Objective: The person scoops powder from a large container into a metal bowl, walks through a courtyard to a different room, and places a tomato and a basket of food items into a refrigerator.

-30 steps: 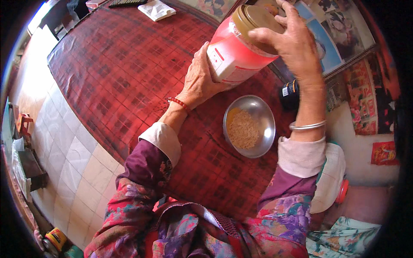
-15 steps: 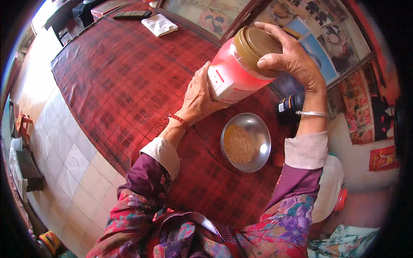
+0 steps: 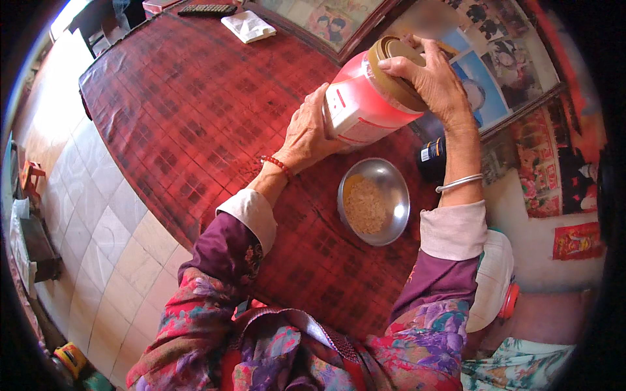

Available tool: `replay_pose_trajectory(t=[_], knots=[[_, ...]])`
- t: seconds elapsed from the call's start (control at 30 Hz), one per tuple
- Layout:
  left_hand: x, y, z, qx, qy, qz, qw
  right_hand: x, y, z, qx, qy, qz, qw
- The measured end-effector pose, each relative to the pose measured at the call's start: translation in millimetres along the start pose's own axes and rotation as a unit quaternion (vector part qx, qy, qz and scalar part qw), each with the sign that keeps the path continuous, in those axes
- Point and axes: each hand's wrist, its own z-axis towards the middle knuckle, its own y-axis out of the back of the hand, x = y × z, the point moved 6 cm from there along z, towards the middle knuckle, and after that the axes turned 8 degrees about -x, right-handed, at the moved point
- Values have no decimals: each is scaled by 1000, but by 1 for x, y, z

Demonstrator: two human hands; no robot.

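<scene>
A large pink-tinted plastic jar (image 3: 365,107) with a white label is held tilted above the table, its top leaning to the right. My left hand (image 3: 308,130) wraps round the jar's lower left side. On the wide brown screw lid (image 3: 390,68) my right hand (image 3: 438,81) is closed, thumb over the top and fingers round the far edge. The lid sits on the jar's mouth. Below the jar, a round steel bowl (image 3: 396,212) rests on the table, holding a tan, crumbly powder (image 3: 365,207).
A dark red checked cloth (image 3: 195,130) covers the table. A black container (image 3: 432,159) stands right of the bowl. Farther back lie a white packet of tissues (image 3: 248,27), a remote control (image 3: 207,10) and framed pictures (image 3: 339,23). Tiled floor (image 3: 111,234) lies to the left.
My right hand has turned on the lid, its thumb moving up and left. The jar has shifted slightly to the right, with both hands still on it.
</scene>
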Motion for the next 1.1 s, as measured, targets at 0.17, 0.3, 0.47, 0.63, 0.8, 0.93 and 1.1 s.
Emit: replay_pose_trajectory(t=[0.17,0.3,0.47,0.63,0.8,0.93,1.1], knots=[[-4,0,-2,4,32,52,998,-2,9,-9,52,40,56,996],[6,2,-1,23,60,98,993,-8,18,-26,11,132,94,987],[12,-2,-4,22,93,119,988,-54,18,-40,-33,47,225,973],[16,-9,-8,17,92,22,995,-68,7,-74,-142,25,148,978],[19,-20,-13,75,32,-42,996,-38,22,-106,-313,-5,235,920],[19,-23,-14,124,-33,-53,990,20,-17,-91,-18,50,224,973],[17,-24,-9,138,-24,-81,987,-12,-102,-74,75,85,192,975]])
